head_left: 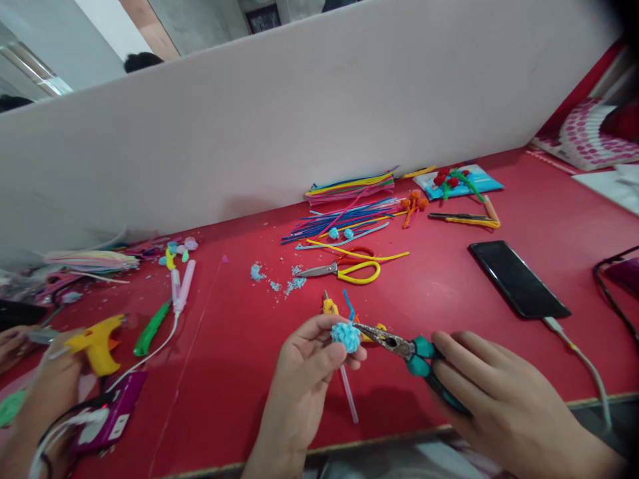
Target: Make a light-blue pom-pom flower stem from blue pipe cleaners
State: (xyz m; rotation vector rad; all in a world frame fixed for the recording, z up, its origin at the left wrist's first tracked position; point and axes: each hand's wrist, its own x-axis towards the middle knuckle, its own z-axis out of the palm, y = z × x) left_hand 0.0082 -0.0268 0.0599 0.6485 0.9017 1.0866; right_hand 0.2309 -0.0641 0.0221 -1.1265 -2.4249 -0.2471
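Note:
Between the fingers and thumb of my left hand (312, 362) is a fuzzy light-blue pom-pom ball (345, 337). A short blue pipe cleaner stem (349, 305) sticks up from it. My right hand (492, 389) is closed around the teal and black handles of needle-nose pliers (392, 340), whose jaw tips meet the ball near the base of the stem. Partly hidden behind my left hand lies a yellow glue gun (330, 306), with a clear glue stick (349, 392) showing below. Scissors (344, 270) with yellow and red handles lie farther back, beside light-blue fuzz clippings (295, 285).
Pipe cleaners (344, 219) in several colours lie by the white partition (299, 126). A phone (516, 279) with a cable is at right. On the left are another person's hand (50, 379), a yellow glue gun (102, 342), a pink hair straightener (184, 289) and a purple power strip (112, 412).

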